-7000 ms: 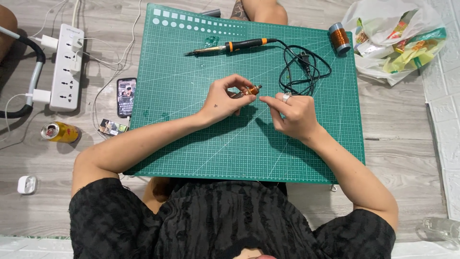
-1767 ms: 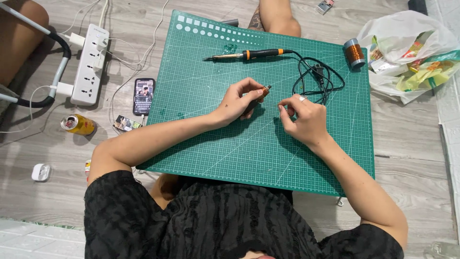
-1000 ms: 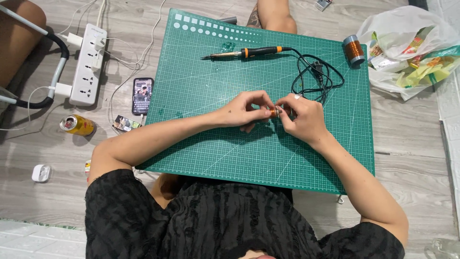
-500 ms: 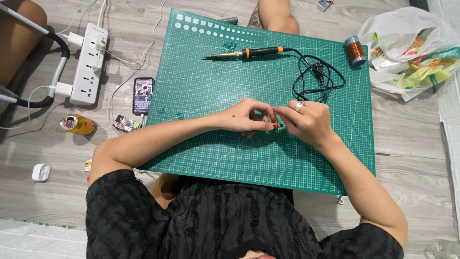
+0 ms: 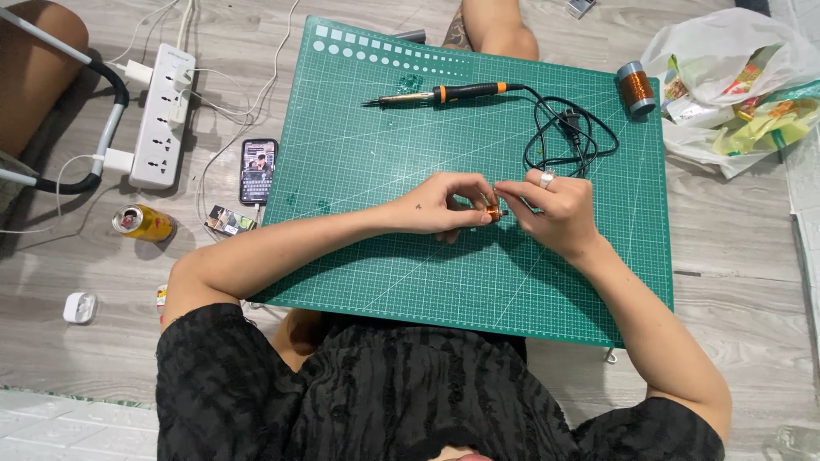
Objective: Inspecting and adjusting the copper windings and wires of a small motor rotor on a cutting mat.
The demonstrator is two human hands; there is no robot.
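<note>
You get bright, even overhead light, a sharp picture, soft shadows under the forearms (faint glare on the plastic bag).

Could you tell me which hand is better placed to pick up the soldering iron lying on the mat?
Probably the right hand. It sits nearer the soldering iron handle and cord, while the left hand pinches the small coil, so it seems the busier one. Both would have to reach up the mat.

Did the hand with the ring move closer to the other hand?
Yes. The right hand slid left across the green mat, away from the black cord, until it met the left hand at the small copper part.
</note>
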